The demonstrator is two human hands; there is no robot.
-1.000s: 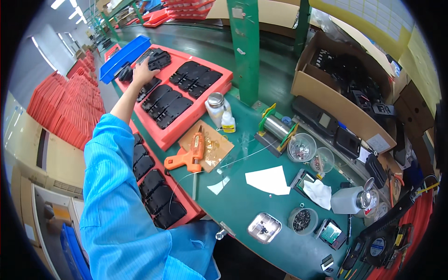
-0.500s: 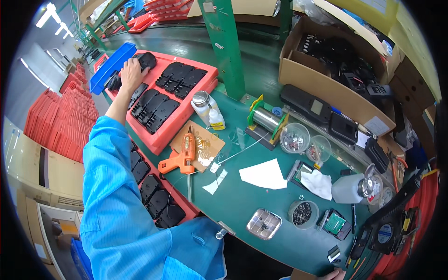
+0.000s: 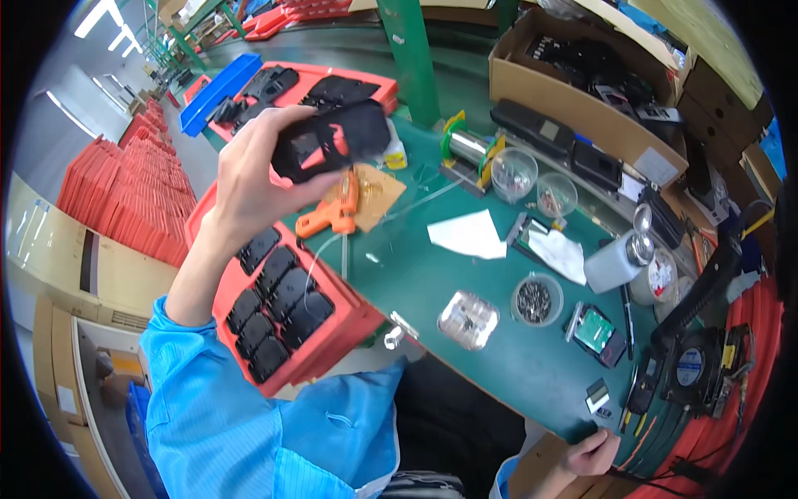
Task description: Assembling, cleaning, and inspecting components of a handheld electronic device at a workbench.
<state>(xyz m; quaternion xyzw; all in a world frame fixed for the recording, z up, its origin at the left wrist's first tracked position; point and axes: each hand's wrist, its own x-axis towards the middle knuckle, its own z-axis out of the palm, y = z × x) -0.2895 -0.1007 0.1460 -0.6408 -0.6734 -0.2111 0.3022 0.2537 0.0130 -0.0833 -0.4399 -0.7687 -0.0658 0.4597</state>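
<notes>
A: What is in the left hand (image 3: 249, 170)?

B: A black housing (image 3: 366, 131), flat and roughly rectangular with rounded corners. It looks matt and plastic, and red shows in openings in its face. Its right end is blurred, so fine detail there is lost.

A: Which way does it point?

B: The long axis runs across the view, from the palm on the left out to the right, with the right end slightly higher. Its broad face is tipped toward the camera. I can't tell which end is the front.

A: How is it gripped?

B: Pinched near its left end, the thumb along the lower edge and the fingers over the upper one.

A: And where is it?

B: Up in the air, in front of the upper red tray (image 3: 387, 91) and just above the orange glue gun (image 3: 345, 208) as the camera sees them. A lower red tray (image 3: 353, 320) of black parts sits below the left wrist.

A: The right hand (image 3: 593, 453)?

B: At the near edge of the green bench (image 3: 399, 283), fingers curled, close to a small rectangular piece (image 3: 597, 396). Whether it pinches anything, I can't tell.
</notes>
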